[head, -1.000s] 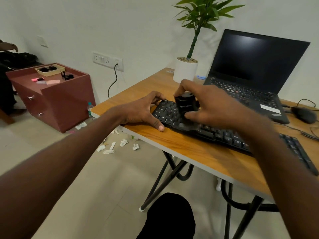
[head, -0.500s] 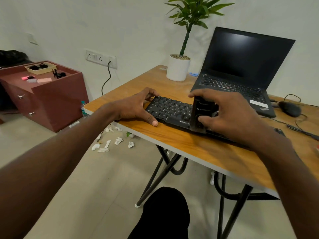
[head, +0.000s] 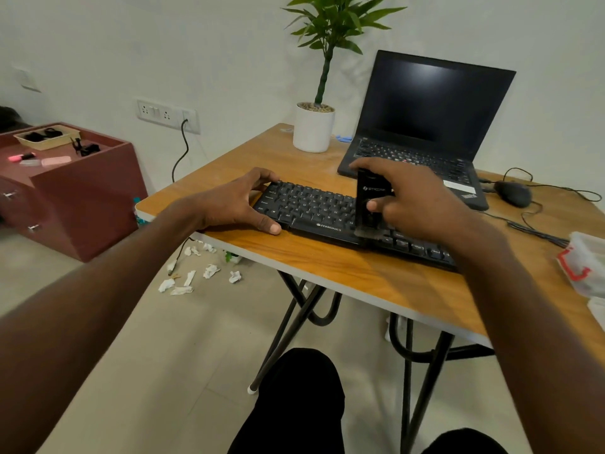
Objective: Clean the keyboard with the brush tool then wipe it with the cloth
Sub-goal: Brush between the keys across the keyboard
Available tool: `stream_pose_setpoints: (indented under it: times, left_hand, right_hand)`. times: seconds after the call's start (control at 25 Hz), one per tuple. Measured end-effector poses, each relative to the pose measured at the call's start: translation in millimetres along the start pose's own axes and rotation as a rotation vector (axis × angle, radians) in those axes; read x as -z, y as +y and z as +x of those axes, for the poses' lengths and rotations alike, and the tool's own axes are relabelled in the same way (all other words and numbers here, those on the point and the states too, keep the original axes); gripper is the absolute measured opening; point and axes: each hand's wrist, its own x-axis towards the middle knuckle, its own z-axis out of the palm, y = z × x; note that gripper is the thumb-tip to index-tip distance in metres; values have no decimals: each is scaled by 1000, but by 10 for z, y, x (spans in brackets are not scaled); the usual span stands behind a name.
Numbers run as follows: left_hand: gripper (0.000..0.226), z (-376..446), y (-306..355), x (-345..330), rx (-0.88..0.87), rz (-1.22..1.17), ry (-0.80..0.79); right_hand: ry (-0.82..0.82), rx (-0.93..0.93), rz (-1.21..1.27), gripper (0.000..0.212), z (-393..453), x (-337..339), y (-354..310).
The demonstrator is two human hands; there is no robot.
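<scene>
The black keyboard (head: 327, 217), marked "ZEBRONICS" on its front edge, lies on the wooden table (head: 343, 270) before a ThinkPad laptop (head: 425, 126); the left hand (head: 235, 204) braces its left end, thumb and fingers spread; the right hand (head: 412, 198) grips an upright black brush tool (head: 368, 204), its white logo unreadable, bristles on the keys.

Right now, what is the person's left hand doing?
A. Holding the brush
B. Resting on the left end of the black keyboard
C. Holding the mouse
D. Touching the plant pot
B. The left hand lies spread over the left end of the keyboard, thumb on the table's wood by its front edge, while the right hand grips the brush tool.
</scene>
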Motion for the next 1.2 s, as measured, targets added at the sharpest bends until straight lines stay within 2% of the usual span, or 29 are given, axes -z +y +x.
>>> stream_pose_setpoints:
  times: [0.12,0.24,0.32,0.4,0.52,0.68,0.8,0.92,1.08,1.2]
  left_hand:
    - [104,-61,46,-83,-19,46,109]
    - [71,-122,118,-178,-42,183,417]
    - [43,-56,285,-355,-143,231,663]
    - [35,87,549,-675,-194,261,757]
    - [32,271,849,-1154,-186,353,714]
    - [30,313,816,-1230,-189,538,708]
    - [33,315,851,-1269,-283,661,634]
    - [37,304,841,-1279,-337,628,509]
    - [34,328,830,-1274,-337,613,477]
    - [36,313,844,-1290,-399,614,478]
  right_hand:
    - [86,79,148,74,-55,-194,-55]
    - [129,83,219,72,-141,-272,55]
    - [165,65,271,69,-198,-281,112]
    - [180,90,260,68,-266,-290,105]
    - [149,87,188,69,-413,-175,194]
    - [225,-84,57,71,-519,-34,425]
    - [302,3,187,71,-490,-185,276]
    - [242,57,189,71,-485,-236,230]
    - [197,-164,93,72,-598,39,542]
    - [250,-193,158,71,-571,45,603]
